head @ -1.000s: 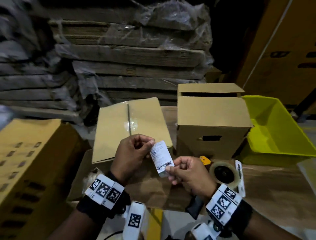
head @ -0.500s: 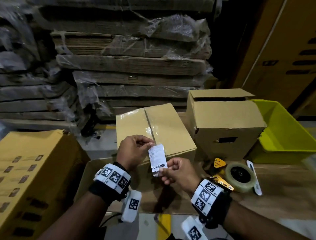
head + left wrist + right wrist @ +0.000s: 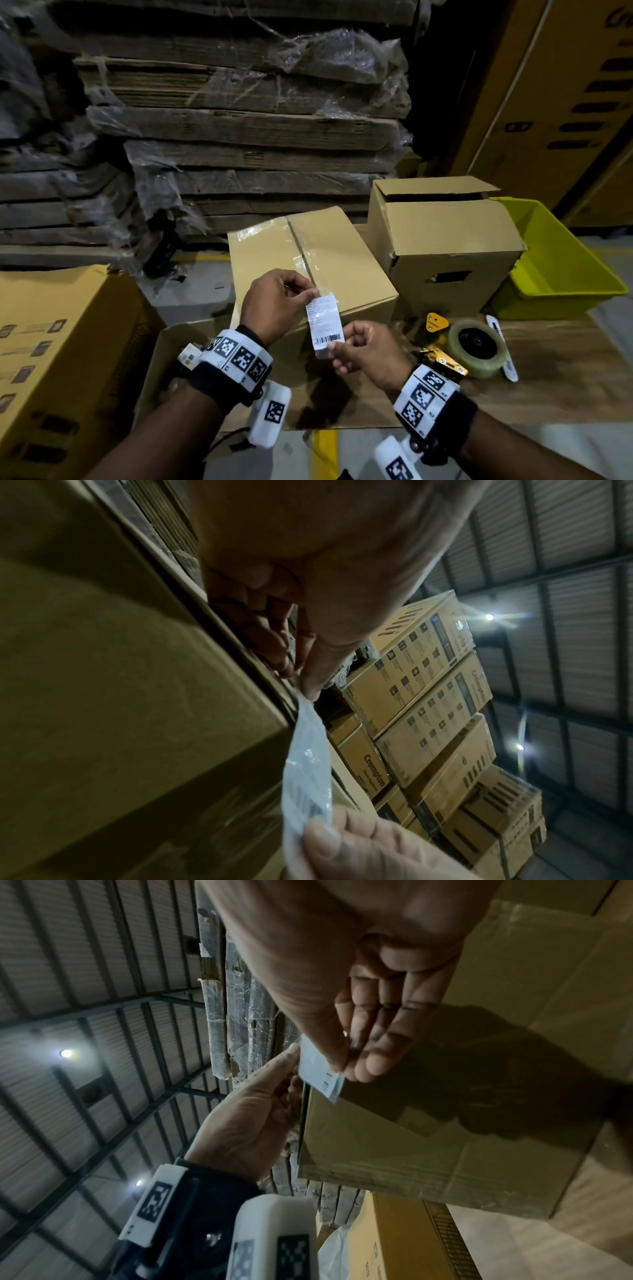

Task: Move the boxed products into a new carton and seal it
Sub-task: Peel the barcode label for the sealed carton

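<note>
- Over the near edge of the taped carton (image 3: 310,270): both hands stretch a white barcode label (image 3: 324,325) between them, label upright, barcode at the lower end.
- Left hand (image 3: 274,308) pinches the label's top corner, thumb and forefinger closed on it, other fingers curled.
- Right hand (image 3: 366,353) pinches the bottom edge just under the barcode, fingers curled in.
- Head view only: clear tape runs along the taped carton's top seam. It sits on a cardboard-covered table (image 3: 548,394). To its right stands a second carton (image 3: 445,246) with top flaps not fully shut and a hand-hole in its front.
- Head view only: tape roll (image 3: 478,346) on a dispenser lies on the table right of the right hand. Yellow-green bin (image 3: 561,274) sits behind it at the table's far right.
- Head view only: printed yellow box (image 3: 58,359) at lower left, wrapped stacks of flat cardboard (image 3: 239,130) behind everything.
- Left wrist view adds: the label (image 3: 308,761) seen edge-on and glossy, hanging from the left thumb tip just beside the carton's corner. Whether it touches the carton I cannot tell. Stacked printed boxes (image 3: 431,696) and roof lights behind.
- Right wrist view adds: the label (image 3: 320,1070) from below, clamped between right thumb and forefinger, left fingertips (image 3: 291,1053) on its far end, carton side wall just behind it.
</note>
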A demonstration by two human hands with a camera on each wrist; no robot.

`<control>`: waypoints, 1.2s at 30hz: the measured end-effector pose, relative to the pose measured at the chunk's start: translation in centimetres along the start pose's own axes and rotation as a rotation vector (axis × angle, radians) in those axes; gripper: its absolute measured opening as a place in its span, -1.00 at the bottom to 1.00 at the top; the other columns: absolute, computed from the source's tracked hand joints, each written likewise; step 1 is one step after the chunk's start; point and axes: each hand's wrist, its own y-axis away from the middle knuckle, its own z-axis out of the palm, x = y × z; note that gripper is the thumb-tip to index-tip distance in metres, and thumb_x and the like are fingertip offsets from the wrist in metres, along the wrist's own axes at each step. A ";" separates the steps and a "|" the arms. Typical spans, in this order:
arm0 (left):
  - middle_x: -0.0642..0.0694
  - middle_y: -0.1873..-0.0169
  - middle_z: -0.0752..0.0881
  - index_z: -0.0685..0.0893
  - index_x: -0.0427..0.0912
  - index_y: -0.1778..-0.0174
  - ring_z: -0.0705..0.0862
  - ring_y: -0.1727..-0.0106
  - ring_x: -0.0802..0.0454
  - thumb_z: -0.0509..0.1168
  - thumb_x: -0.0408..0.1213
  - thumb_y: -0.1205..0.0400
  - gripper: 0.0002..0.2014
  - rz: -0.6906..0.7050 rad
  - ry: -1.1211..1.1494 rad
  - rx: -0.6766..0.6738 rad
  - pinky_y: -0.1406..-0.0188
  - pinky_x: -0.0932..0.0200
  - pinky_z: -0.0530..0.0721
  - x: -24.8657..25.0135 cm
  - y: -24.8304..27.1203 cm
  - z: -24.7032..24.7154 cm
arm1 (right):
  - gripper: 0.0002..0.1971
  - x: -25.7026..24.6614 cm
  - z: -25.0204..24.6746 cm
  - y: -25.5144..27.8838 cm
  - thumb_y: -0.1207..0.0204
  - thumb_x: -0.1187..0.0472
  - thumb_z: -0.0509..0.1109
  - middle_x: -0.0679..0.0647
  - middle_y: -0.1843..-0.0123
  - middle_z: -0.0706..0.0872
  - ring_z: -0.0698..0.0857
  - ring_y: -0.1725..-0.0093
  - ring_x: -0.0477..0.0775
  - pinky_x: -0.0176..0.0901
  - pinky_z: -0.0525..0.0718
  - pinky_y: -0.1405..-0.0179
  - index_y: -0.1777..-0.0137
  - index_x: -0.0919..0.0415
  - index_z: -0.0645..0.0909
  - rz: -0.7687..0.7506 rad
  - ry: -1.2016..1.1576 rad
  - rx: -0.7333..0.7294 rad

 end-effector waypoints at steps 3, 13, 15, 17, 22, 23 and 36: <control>0.16 0.34 0.80 0.79 0.01 0.30 0.75 0.28 0.19 0.58 -0.13 -0.48 -0.89 0.002 -0.027 0.001 0.21 -0.01 0.79 0.1 0.3 0.2 | -0.88 0.4 -0.2 0.0 -0.46 0.44 0.49 0.26 0.35 0.76 0.66 0.51 0.00 -0.25 0.62 0.51 0.12 0.40 0.58 -0.003 0.006 -0.003; 0.21 0.21 0.58 0.68 0.17 0.23 0.59 0.22 0.28 0.53 -0.14 -0.52 -0.85 0.096 -0.278 0.104 0.29 0.32 0.48 0.4 1.1 1.1 | -0.82 1.9 -0.2 -1.5 -0.36 0.44 0.58 0.11 0.44 0.69 0.65 0.44 0.04 -0.11 0.66 0.40 0.22 0.29 0.61 -0.061 0.153 0.117; 0.19 0.19 0.56 0.72 0.18 0.20 0.58 0.18 0.26 0.45 -0.17 -0.59 -0.88 0.113 -0.288 0.076 0.22 0.28 0.47 0.7 1.2 1.4 | -0.80 2.2 0.0 -1.9 -0.35 0.42 0.60 0.04 0.50 0.69 0.63 0.48 0.02 -0.11 0.64 0.41 0.30 0.23 0.62 -0.081 0.177 0.166; 0.17 0.12 0.56 0.77 0.16 0.08 0.60 0.10 0.20 0.37 -0.17 -0.64 -0.89 0.148 -0.312 0.027 0.12 0.21 0.55 0.9 1.5 1.5 | -0.78 2.4 0.2 -2.2 -0.33 0.39 0.63 0.01 0.52 0.69 0.62 0.52 0.00 -0.13 0.63 0.43 0.35 0.20 0.62 -0.092 0.186 0.215; 0.11 0.01 0.55 0.74 0.06 -0.24 0.53 -0.09 0.13 0.38 0.01 -0.62 -0.70 0.303 -0.375 -0.016 -0.03 0.15 0.60 -0.1 2.7 1.2 | -0.80 2.3 0.4 -2.3 -0.30 0.23 0.67 0.11 0.43 0.77 0.65 0.49 -0.05 -0.09 0.70 0.44 0.33 0.27 0.70 -0.116 0.267 0.295; 0.11 -0.02 0.55 0.72 0.05 -0.28 0.50 -0.11 0.13 0.44 0.07 -0.56 -0.61 0.334 -0.386 -0.028 -0.05 0.19 0.57 -0.4 3.0 1.1 | -0.78 2.2 0.4 -2.2 -0.30 0.17 0.67 0.11 0.41 0.78 0.66 0.47 -0.06 -0.09 0.71 0.43 0.33 0.27 0.71 -0.119 0.317 0.308; -0.02 -0.20 0.56 0.61 -0.04 -0.38 0.47 -0.17 -0.02 0.60 -0.11 -0.36 -0.36 0.457 -0.620 0.035 -0.08 0.02 0.64 -1.7 4.3 2.9 | -0.54 2.4 -1.4 -2.6 -0.36 -0.35 0.43 -0.04 0.34 0.75 0.70 0.31 0.05 -0.22 0.47 0.40 0.35 0.08 0.69 -0.342 1.115 0.453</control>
